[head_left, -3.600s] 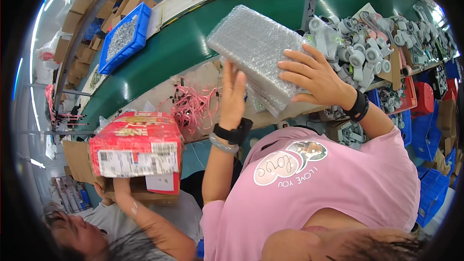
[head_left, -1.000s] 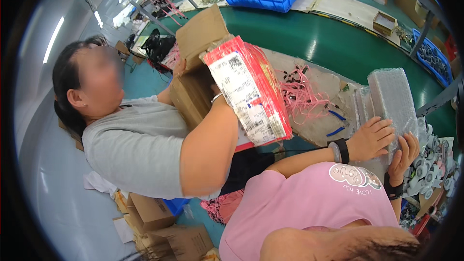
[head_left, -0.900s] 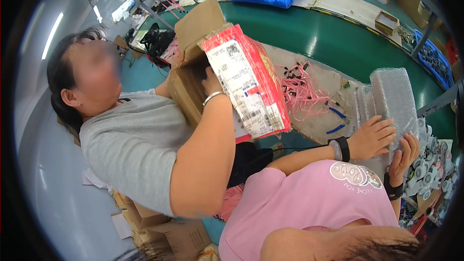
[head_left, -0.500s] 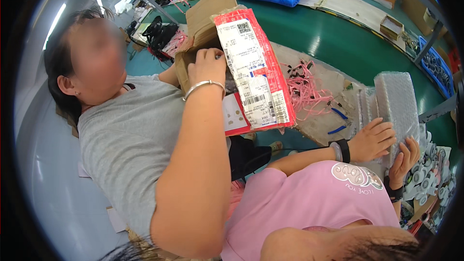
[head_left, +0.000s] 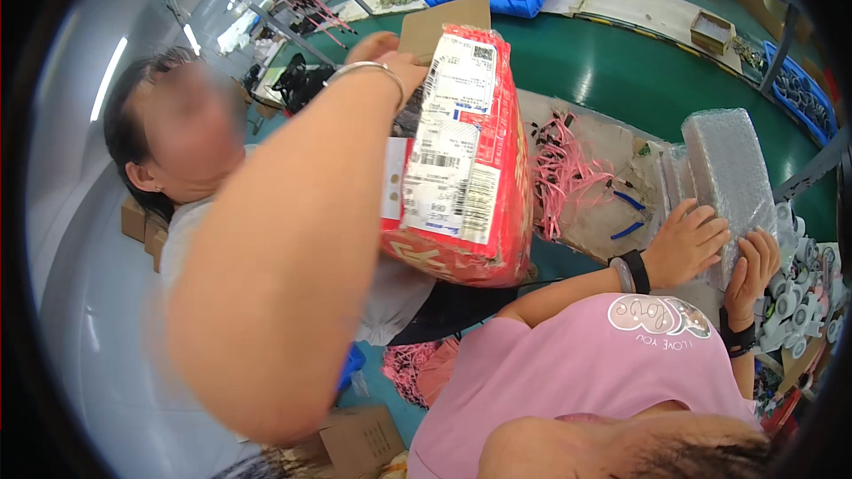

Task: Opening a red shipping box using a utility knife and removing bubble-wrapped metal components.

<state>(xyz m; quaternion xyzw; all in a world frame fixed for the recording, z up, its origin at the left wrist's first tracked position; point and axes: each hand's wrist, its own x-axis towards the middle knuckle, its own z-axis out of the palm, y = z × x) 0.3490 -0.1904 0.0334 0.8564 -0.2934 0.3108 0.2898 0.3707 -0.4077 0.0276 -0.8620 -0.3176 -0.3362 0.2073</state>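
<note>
My left hand (head_left: 688,244) lies with its fingers spread on the near edge of a bubble-wrapped block (head_left: 729,155). Against the same end of the wrapping rests my right hand (head_left: 753,273), its fingers slightly bent and not wrapped round anything. The block is pale, and other clear wrapping (head_left: 676,184) lies along its left side. Both my wrists wear black bands. To the left, blue-handled pliers (head_left: 628,202) and a heap of pink cables (head_left: 568,168) lie on the worktop (head_left: 581,226).
A co-worker in grey holds a red-and-brown carton (head_left: 506,186) with white labels; their raised forearm (head_left: 275,248) crosses the left side. Beyond the green surface (head_left: 603,62) stands a blue tray (head_left: 532,2) of small metal parts. White wheels (head_left: 799,302) are heaped at the right.
The co-worker's carton has turned and its lower end has come nearer. Their arm has swung up and left, a hand now at the carton's far end. My hands have hardly moved.
</note>
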